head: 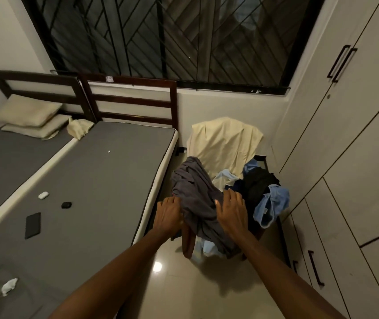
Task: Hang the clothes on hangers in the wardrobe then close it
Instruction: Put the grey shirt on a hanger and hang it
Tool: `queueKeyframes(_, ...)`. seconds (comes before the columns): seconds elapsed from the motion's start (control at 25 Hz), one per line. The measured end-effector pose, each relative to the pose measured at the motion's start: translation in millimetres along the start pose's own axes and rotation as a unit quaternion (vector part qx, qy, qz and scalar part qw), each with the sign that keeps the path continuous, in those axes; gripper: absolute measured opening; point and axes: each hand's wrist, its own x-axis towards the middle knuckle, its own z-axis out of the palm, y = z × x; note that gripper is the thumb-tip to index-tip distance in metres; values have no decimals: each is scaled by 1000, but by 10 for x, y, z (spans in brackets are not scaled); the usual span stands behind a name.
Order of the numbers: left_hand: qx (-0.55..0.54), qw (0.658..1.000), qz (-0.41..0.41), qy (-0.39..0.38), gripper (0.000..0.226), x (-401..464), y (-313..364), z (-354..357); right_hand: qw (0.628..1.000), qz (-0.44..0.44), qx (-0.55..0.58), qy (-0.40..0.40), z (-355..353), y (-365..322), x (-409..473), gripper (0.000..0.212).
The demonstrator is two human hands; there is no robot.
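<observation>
**Beds, chair and floor, what's sitting where**

From my feed I've got two grey mattresses side by side. The near mattress (96, 171) carries a black phone (32, 225), a small black case (66, 205), a white case (43, 195), a tiny white speck up the middle, and two crumpled white bits (9, 286) at the foot end. The far mattress (11, 155) has two cream pillows (28, 117) stacked, cream cloth (79, 127) beside them. On the glossy tile floor (183, 284) stands a chair with a cream sheet (224, 146) over its back and a heap of clothes (230, 203) piled on it.
</observation>
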Motion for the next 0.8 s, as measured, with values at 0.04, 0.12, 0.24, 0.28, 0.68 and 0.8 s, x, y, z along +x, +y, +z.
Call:
queueKeyframes(0.04,-3,1000,-6,1,53,110,1,19,1000,3,0,1,52,44,78,45)
queueKeyframes(0.12,-6,1000,-10,-5,55,305,10,54,1000,24,11,-9,129,89,219,46)
queueKeyframes(0.24,-35,999,-14,-3,56,578,-1,112,999,36,1,-26,289,121,409,47)
queueKeyframes(0.28,-45,999,-20,-3,54,674,-26,139,998,42,2,-40,352,130,477,49)
queueKeyframes(0.68,-103,992,-58,-52,21,1799,-804,706,992,97,18,-77,1373,54,1162,52)
queueKeyframes(0.8,-100,989,-75,-73,23,2245,-1075,769,989,106,44,-95,1688,-108,1563,50)
